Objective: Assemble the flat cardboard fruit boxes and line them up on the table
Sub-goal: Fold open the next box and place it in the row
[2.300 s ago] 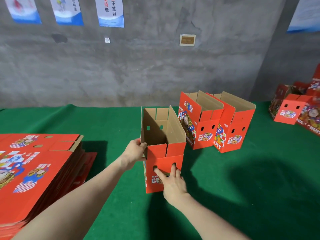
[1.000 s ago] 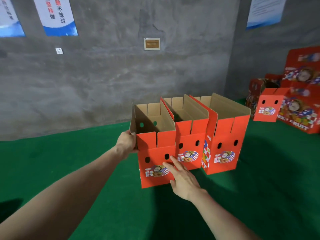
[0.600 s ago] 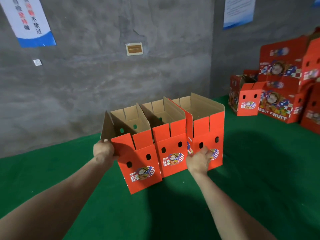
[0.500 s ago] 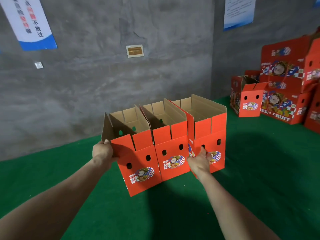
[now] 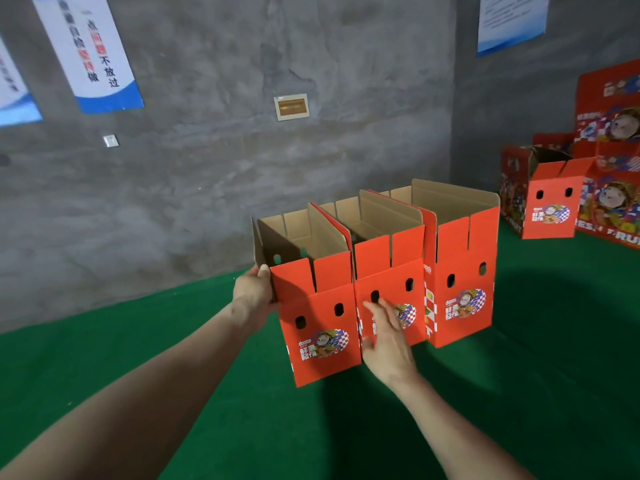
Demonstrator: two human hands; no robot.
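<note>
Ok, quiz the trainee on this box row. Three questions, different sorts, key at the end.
1. How many boxes stand in the row on the table?
2. True or false: the left hand grips the left box.
3. The right hand has its fingers against: A the middle box; B the table; C nothing.
Key: 1 three; 2 true; 3 A.
</note>
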